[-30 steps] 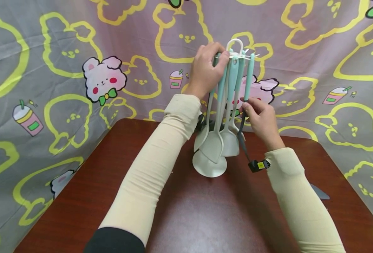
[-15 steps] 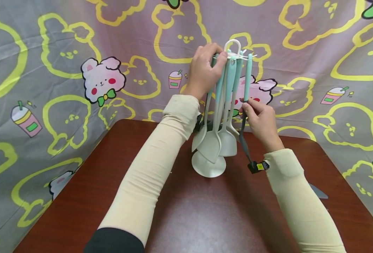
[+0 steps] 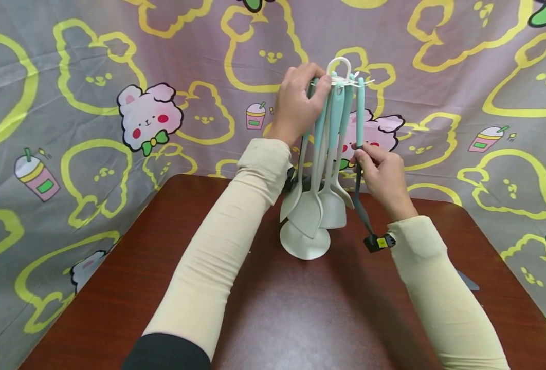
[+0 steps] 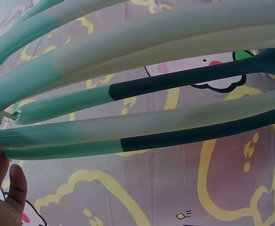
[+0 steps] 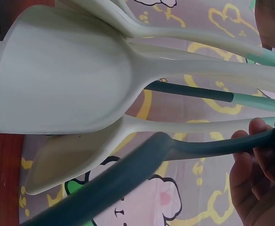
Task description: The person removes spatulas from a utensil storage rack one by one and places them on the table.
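In the head view, a white utensil rack (image 3: 305, 241) with a round base and top loop stands upright on the table. Several white utensils with mint handles hang around it, among them a white turner (image 5: 66, 70). My left hand (image 3: 299, 103) grips the rack's top beside the handle ends. My right hand (image 3: 384, 174) pinches the shaft of a dark grey cooking utensil (image 5: 222, 147) just below its mint handle. That handle's upper end is right at the rack's hook on the right. The dark utensil appears almost edge-on, so its head shape is hidden.
The brown table (image 3: 273, 318) ends at a patterned cloth backdrop (image 3: 199, 61) close behind the rack. A flat grey pointed piece (image 3: 468, 280) lies at the right, partly hidden by the right sleeve. Another dark-shafted utensil (image 4: 175, 82) hangs at the rack's far side.
The dark utensil's handle has shifted slightly left toward the rack, and its lower end has swung a little right. My left hand keeps its grip on the rack top.
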